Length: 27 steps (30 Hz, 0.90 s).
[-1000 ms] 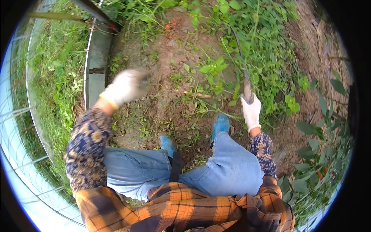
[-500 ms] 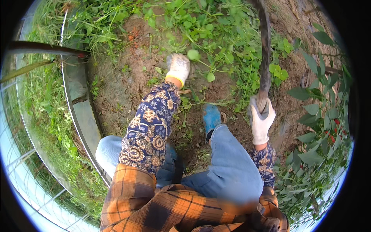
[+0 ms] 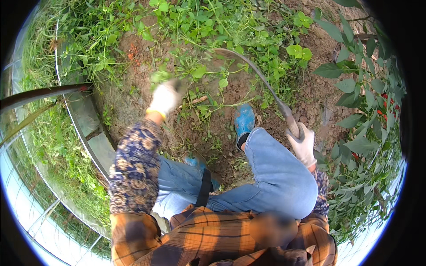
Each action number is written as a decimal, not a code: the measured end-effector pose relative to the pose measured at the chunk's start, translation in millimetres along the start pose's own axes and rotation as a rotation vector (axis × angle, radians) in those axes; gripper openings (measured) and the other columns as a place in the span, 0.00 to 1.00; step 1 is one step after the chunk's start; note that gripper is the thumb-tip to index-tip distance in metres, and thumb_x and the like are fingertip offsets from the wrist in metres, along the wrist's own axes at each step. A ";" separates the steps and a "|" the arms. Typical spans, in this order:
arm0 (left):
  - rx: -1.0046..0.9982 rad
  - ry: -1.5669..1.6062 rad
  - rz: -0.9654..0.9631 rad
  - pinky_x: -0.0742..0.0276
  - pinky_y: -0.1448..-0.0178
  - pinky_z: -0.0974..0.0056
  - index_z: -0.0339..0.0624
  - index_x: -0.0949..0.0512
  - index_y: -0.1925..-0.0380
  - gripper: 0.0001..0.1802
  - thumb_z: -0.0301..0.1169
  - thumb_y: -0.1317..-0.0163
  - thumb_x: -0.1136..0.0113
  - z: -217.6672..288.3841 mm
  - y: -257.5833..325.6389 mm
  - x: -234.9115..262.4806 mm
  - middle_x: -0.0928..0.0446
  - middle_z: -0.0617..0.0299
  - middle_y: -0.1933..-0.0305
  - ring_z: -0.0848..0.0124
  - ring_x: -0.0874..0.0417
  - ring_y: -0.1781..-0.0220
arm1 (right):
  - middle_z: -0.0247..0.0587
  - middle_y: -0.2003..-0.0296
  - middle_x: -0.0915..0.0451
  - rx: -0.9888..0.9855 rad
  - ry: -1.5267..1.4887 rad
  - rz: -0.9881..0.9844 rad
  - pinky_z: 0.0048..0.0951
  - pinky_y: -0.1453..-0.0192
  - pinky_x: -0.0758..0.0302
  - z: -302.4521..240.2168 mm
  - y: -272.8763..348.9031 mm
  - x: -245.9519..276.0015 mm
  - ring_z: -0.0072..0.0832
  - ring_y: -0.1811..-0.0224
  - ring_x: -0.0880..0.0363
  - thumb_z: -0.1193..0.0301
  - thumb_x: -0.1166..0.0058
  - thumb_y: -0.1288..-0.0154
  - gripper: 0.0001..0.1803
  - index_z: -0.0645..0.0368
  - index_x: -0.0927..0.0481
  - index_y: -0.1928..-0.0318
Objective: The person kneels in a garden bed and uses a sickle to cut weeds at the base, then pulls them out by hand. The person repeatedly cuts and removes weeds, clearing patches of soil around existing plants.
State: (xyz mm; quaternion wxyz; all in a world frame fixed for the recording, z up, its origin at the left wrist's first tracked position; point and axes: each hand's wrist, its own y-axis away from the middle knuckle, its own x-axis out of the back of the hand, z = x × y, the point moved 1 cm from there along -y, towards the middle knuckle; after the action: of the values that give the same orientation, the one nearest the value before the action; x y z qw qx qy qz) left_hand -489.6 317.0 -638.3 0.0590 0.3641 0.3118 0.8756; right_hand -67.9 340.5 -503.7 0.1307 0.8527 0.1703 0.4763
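Right hand: my right hand [image 3: 304, 144], in a white glove, is closed around the handle of a sickle [image 3: 262, 79], near and right of my right shoe [image 3: 244, 119]. The sickle slants away toward the far left, its curved blade passing over the near edge of the green weeds [image 3: 230, 24]. Whether the tip touches any stem cannot be determined.

Left hand: my left hand [image 3: 165, 97], also gloved, is raised left of the blade, well apart from it, over bare soil [image 3: 144, 66]. It is blurred. A green tuft [image 3: 159, 77] shows just beyond the fingers; I cannot tell whether they grip it or stand loose.

Surroundings: the weeds spread across the far side. A short stick [image 3: 199, 100] lies on the soil just right of my left hand. A leafy shrub [image 3: 353, 119] with red fruits [image 3: 385, 116] stands on the right; a grey edging strip [image 3: 100, 146] bounds the soil on the left.

Assessment: I judge the step in hand to be cutting back weeds, between one stroke and another. The next move would call for a firm hold on standing stems by my left hand, with fingers and right shoe kept clear of the blade's path.
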 end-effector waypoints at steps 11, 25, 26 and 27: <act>0.052 -0.225 -0.006 0.21 0.52 0.54 0.39 0.17 0.67 0.22 0.48 0.37 0.49 26.6 -33.0 -124.0 0.18 0.47 0.66 0.55 0.16 0.60 | 0.46 0.81 0.25 0.080 -0.194 -0.089 0.29 0.71 0.29 -5.1 -51.3 -55.3 0.28 0.80 0.25 0.68 0.34 0.48 0.13 0.64 0.24 0.70; 0.135 -0.392 0.142 0.23 0.46 0.54 0.35 0.20 0.59 0.30 0.54 0.44 0.39 45.8 -120.7 -29.8 0.18 0.46 0.56 0.52 0.17 0.52 | 0.46 0.77 0.21 -0.138 -0.180 -0.971 0.32 0.67 0.26 45.8 -61.7 -75.3 0.31 0.76 0.24 0.57 0.35 0.48 0.21 0.64 0.19 0.65; 0.098 -0.483 0.143 0.23 0.47 0.54 0.35 0.19 0.62 0.28 0.54 0.42 0.42 43.7 -128.6 -39.4 0.18 0.46 0.57 0.50 0.17 0.52 | 0.48 0.77 0.20 -0.098 -0.115 -1.015 0.33 0.67 0.26 48.6 -67.3 -83.2 0.34 0.76 0.23 0.57 0.35 0.49 0.22 0.65 0.19 0.65; 0.100 -0.478 0.157 0.22 0.47 0.54 0.36 0.19 0.63 0.27 0.53 0.42 0.42 37.5 -134.6 -43.9 0.18 0.46 0.57 0.52 0.17 0.52 | 0.49 0.77 0.20 -0.055 -0.048 -1.059 0.34 0.66 0.26 53.4 -71.4 -94.1 0.36 0.76 0.22 0.56 0.35 0.49 0.22 0.65 0.19 0.65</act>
State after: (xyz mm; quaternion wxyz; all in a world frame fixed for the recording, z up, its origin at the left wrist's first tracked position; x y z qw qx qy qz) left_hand -449.0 428.9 -723.6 0.0446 0.5862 0.3028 0.7501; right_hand -80.0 363.0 -630.8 0.3796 0.6568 0.5621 0.3295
